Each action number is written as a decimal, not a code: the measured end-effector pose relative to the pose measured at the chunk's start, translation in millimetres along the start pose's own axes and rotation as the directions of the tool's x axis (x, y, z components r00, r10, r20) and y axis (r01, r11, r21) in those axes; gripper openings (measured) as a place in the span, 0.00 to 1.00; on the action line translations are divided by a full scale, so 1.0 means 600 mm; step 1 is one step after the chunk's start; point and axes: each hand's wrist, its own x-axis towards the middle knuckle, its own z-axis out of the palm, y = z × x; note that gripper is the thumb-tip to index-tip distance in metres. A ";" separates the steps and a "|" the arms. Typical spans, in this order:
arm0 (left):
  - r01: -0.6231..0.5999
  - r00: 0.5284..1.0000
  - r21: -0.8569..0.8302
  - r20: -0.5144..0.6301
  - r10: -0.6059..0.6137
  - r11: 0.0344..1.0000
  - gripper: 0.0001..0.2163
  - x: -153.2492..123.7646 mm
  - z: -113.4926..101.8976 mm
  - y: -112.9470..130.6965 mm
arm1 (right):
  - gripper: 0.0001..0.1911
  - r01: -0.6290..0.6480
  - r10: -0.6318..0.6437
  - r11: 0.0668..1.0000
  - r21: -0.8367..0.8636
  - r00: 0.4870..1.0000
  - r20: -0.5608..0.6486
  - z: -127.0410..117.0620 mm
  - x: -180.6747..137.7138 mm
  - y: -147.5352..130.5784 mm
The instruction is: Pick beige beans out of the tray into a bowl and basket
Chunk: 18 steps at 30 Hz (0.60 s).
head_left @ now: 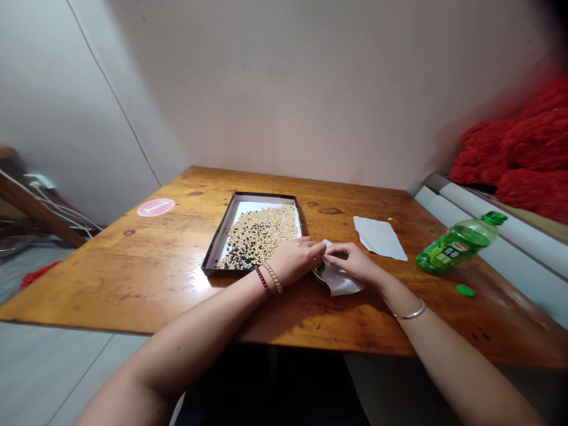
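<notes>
A white sheet of paper (344,284) lies crumpled under my hands, partly over a small dish (319,271) with dark bits in it. My right hand (355,261) is closed on the paper, thumb and forefinger pinched at its upper part. My left hand (296,258) reaches in from the tray side, fingers pressed together and meeting the right fingertips. What the left fingertips grip is too small to make out. Just left of them stands a shallow black-edged tray (216,241), holding many pale round beans (261,228) mixed with dark ones.
Another white sheet (380,238) lies flat beyond my right hand. Farther right, a green-labelled plastic bottle (459,245) leans over the wooden table (177,284), with a loose green cap (465,290) nearby. A round pink sticker (155,207) is at left; red bundles (532,142) are piled at right.
</notes>
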 end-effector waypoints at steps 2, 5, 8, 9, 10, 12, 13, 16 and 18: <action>0.001 1.000 -0.001 0.002 -0.001 1.000 0.07 0.000 0.000 0.000 | 0.16 -0.003 0.003 1.000 0.006 1.000 0.002 0.000 0.000 0.001; -0.004 1.000 -0.006 0.011 0.005 1.000 0.06 0.000 -0.002 0.000 | 0.15 -0.006 0.006 1.000 0.018 1.000 0.003 -0.001 -0.001 0.002; -0.015 1.000 -0.015 0.009 0.016 1.000 0.07 -0.001 -0.005 0.000 | 0.15 -0.007 0.007 1.000 0.011 1.000 0.000 -0.001 0.000 0.004; -0.016 1.000 -0.017 0.011 0.016 1.000 0.07 -0.001 -0.005 0.001 | 0.14 -0.007 0.007 1.000 0.005 1.000 0.005 -0.002 0.000 0.004; -0.014 1.000 -0.020 0.017 0.014 1.000 0.07 -0.001 -0.005 0.001 | 0.14 -0.006 0.006 1.000 0.000 1.000 0.013 -0.002 0.000 0.005; -0.007 0.999 -0.026 0.038 0.008 1.000 0.07 -0.002 -0.006 0.002 | 0.13 -0.003 0.003 1.000 -0.007 1.000 0.023 -0.001 0.000 0.007; -0.004 0.999 -0.029 0.045 0.005 1.000 0.07 -0.001 -0.006 0.002 | 0.12 -0.001 0.001 1.000 -0.010 1.000 0.019 -0.001 0.001 0.008; -0.004 0.999 -0.036 0.043 0.006 0.999 0.10 0.001 -0.007 0.000 | 0.11 -0.006 0.006 1.000 -0.011 1.000 -0.010 0.000 0.001 0.009; 0.015 0.999 -0.020 0.039 -0.014 1.000 0.10 0.002 -0.010 -0.002 | 0.10 -0.013 0.013 1.000 0.015 1.000 -0.014 0.000 0.002 0.009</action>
